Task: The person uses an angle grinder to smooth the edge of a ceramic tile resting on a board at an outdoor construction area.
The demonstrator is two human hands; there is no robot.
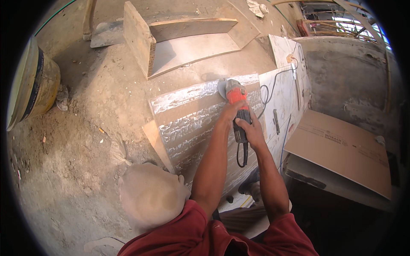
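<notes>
A red and black angle grinder (238, 96) is held in both my hands over the far edge of a brown panel. My left hand (232, 112) grips it near the red front housing. Lower down, my right hand (252, 130) is wrapped round the black rear body, from which the cord loops down. The grinder's grey disc (222, 88) is at the far edge of the panel (200, 105), which has shiny whitish bands across it. Whether the disc touches the panel, I cannot tell. Blue-grey cable (273, 83) curves over white marbled slabs (279, 100) to the right.
Several boards (192, 47) lean and lie on the dusty ground beyond. A yellowish bucket (40, 85) stands far left. On the right, a brown cardboard sheet (341, 149) lies beside a grey wall (350, 77). A dusty beige rounded shape (149, 196) is by my left shoulder.
</notes>
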